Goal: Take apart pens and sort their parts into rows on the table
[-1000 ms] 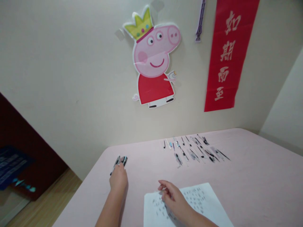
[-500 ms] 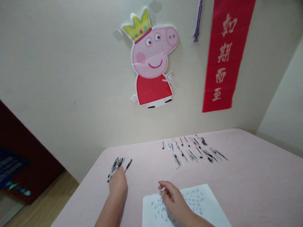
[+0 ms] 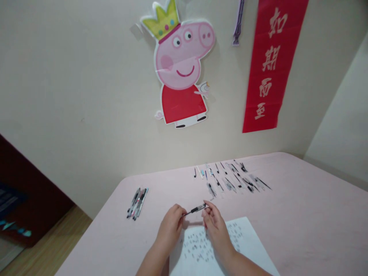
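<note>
Both hands hold one black pen (image 3: 196, 209) level above the pink table (image 3: 301, 214). My left hand (image 3: 170, 226) pinches its left end, fingers closed. My right hand (image 3: 214, 222) pinches its right end, also closed. Under my hands lies a white sheet of paper (image 3: 244, 245) covered with small dark scribbles. A small bundle of pens (image 3: 137, 197) lies on the table to the left, apart from my hands.
Several pen parts and refills (image 3: 230, 178) lie in rows at the far side of the table. The wall behind carries a cartoon pig cutout (image 3: 181, 65) and a red banner (image 3: 268, 65). The table's left edge drops to a wooden floor (image 3: 43, 249).
My left hand left the bundle of pens and came to the middle with one pen. My right hand rose off the paper and took the pen's other end.
</note>
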A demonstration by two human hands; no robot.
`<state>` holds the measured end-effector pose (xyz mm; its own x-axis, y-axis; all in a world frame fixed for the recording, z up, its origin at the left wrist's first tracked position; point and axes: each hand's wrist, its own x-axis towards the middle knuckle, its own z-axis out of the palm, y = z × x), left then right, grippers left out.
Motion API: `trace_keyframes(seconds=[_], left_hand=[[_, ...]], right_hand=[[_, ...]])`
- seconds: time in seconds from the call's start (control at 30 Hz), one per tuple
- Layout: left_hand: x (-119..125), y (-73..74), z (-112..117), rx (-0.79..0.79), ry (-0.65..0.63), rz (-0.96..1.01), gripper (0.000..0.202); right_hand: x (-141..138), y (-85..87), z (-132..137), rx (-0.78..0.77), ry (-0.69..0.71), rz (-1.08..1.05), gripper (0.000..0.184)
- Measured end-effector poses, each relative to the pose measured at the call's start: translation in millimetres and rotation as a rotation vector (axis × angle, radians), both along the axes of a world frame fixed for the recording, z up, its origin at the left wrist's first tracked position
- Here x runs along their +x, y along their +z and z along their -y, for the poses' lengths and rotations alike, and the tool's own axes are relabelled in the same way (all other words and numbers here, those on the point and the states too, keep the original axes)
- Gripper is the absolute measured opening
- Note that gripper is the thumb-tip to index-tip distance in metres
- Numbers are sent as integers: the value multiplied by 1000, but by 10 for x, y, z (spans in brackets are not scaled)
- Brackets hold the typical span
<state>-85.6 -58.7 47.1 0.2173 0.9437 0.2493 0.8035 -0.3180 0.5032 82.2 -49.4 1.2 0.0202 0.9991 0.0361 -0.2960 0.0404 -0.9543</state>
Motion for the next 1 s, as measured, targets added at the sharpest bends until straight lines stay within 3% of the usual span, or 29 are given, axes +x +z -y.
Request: trace_keyframes(seconds=[0.3, 0.4, 0.53, 0.83, 1.0], left_hand=[[-1, -322, 50, 114, 62, -177, 24], [20, -438, 48, 242, 97, -253, 25], [81, -487, 63, 414, 43, -288, 29], [172, -350, 96, 177, 39, -220, 26], [156, -327, 89, 93, 25, -178, 24]], right_hand=[[-15, -24, -50, -33, 55, 71, 41], [-22, -45, -39, -26, 70, 91, 39], [-34, -54, -25, -20, 104, 136, 37], [-60, -90, -23, 81, 174, 201, 24], [-54, -22, 6, 145, 189, 239, 22]])
